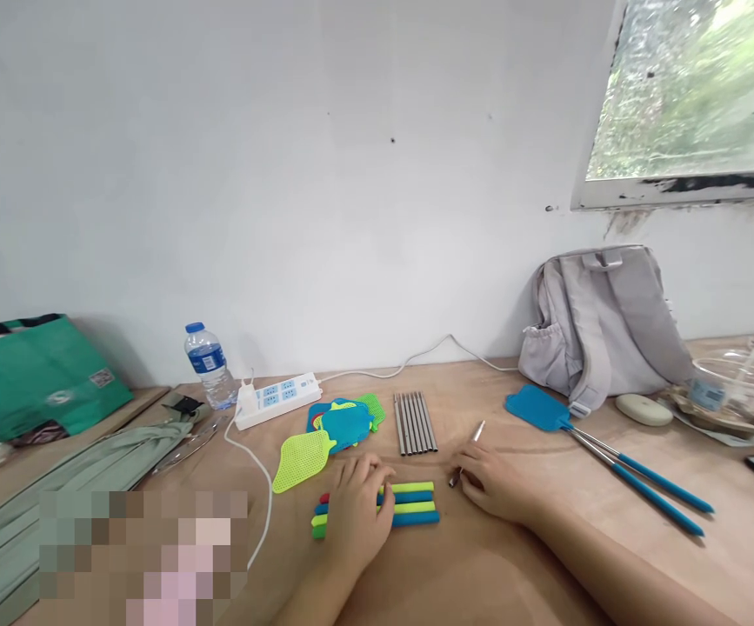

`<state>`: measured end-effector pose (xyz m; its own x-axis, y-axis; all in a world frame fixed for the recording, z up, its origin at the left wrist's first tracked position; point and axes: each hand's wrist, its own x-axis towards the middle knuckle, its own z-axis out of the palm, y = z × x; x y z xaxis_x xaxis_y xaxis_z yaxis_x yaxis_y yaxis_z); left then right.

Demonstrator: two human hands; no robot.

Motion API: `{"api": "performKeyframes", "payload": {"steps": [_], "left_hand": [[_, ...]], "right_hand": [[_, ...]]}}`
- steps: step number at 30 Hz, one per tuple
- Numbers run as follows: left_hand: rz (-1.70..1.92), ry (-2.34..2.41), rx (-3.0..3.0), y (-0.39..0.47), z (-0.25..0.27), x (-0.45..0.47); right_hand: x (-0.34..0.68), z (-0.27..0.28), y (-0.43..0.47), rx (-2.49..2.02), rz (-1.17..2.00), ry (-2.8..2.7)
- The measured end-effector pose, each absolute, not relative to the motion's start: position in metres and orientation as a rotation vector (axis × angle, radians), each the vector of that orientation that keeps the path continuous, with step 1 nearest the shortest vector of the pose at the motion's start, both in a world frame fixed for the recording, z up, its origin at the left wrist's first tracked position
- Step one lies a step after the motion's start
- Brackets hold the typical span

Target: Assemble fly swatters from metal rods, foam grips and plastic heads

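Observation:
My left hand (360,509) lies over a row of coloured plastic handles (416,507) in lime, blue, red and green, its fingers stretched across them and loosely spread. Between the fingers of my right hand (490,478) is a slim metal tube (477,432), tilted, its lower end close to the table. Several more metal tubes (416,424) lie side by side beyond my hands. To their left is an overlapping pile of fly swatter heads (345,424), with a lime one (302,459) in front.
Two swatters with blue handles (660,497) and a blue head (537,409) lie at right, before a grey backpack (611,322). A power strip (278,400) with its cable and a water bottle (210,365) stand back left. A green bag (43,374) and cloth (76,478) occupy the left.

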<state>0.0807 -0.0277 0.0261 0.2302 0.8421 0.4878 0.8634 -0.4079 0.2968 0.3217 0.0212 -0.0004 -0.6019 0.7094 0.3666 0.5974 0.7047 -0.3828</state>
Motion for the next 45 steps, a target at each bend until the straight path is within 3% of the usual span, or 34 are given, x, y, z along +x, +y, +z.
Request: {"api": "performKeyframes", "payload": {"steps": [6,22,45], "left_hand": [[-0.605,-1.838,-2.767,0.001,0.045,0.083],[-0.43,-2.196,-3.03,0.012,0.058,0.07],[-0.396,-1.796,-3.035,0.024,0.034,0.066]], "right_hand": [[0.32,0.001,0.0,-1.092,0.213,-2.434],[0.314,0.004,0.002,-1.183,0.302,-2.406],[0.317,-0.007,0.021,-1.087,0.469,-2.335]]}}
